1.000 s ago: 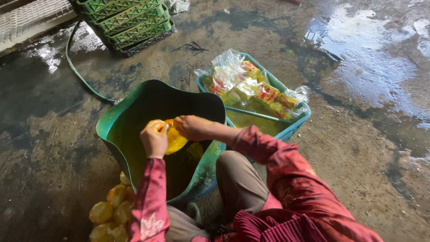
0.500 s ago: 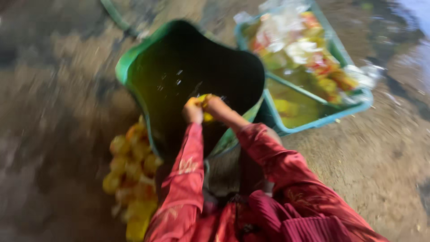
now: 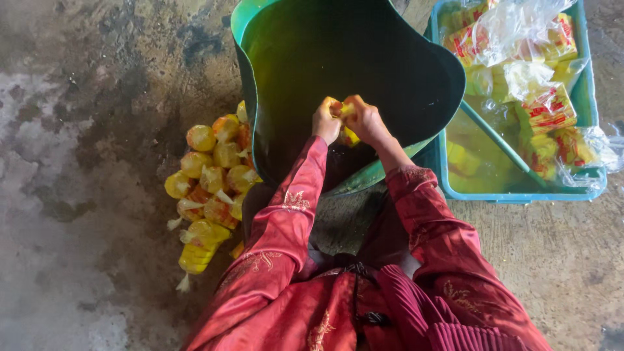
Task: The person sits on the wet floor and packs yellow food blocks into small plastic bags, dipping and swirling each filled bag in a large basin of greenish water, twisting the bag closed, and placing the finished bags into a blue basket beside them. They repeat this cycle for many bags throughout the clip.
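Observation:
Over the dark green tub (image 3: 260, 39), my left hand (image 3: 325, 123) and my right hand (image 3: 365, 121) both grip one small yellow bag (image 3: 347, 117), fingers pinched at its top. The bag hangs just inside the tub's near rim. Red patterned sleeves cover both my arms. To the left of the tub, a heap of tied yellow bags (image 3: 209, 182) lies on the floor beside my left elbow.
A blue crate (image 3: 588, 185) at the right holds yellow liquid, loose clear plastic and several red-and-yellow packets (image 3: 546, 107). The floor around is wet, stained concrete (image 3: 78, 162).
The view has tilted down and closer to the tub. My hands stay together on the yellow bag over the tub. The heap of tied bags has come fully into sight at the left.

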